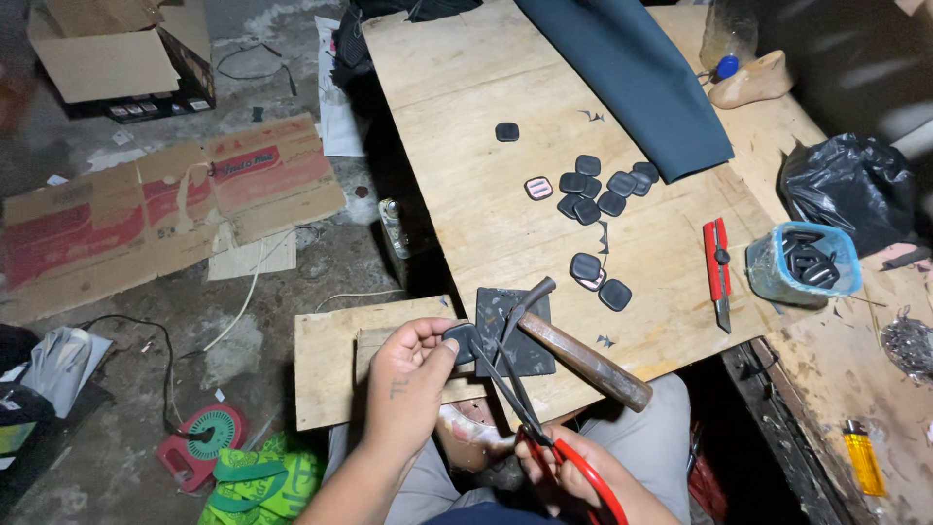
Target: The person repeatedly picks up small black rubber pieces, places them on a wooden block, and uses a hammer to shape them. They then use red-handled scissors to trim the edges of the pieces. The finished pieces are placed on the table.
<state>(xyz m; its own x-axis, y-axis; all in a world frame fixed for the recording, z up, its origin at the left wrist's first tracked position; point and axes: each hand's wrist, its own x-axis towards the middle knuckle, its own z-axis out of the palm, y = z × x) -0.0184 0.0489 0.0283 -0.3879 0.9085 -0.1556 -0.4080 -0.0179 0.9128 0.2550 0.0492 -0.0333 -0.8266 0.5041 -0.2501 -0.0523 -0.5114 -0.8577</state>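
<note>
My left hand [408, 374] pinches a small dark rounded square piece [460, 339] at the near edge of the wooden table [466, 194]. My right hand [564, 476] grips red-handled scissors [544, 428], whose dark blades point up at that piece. A hammer [573, 350] with a wooden handle lies across a dark square mat [535, 355] just beyond my hands. Several more dark rounded pieces [593, 190] lie scattered on the table's middle.
A red utility knife [717, 267], a blue tub of dark pieces [805, 262], a black bag [850, 185], a yellow lighter [863, 457] and dark fabric [632, 68] are on the right. Cardboard [165, 204], cables and a box [117, 53] litter the floor at left.
</note>
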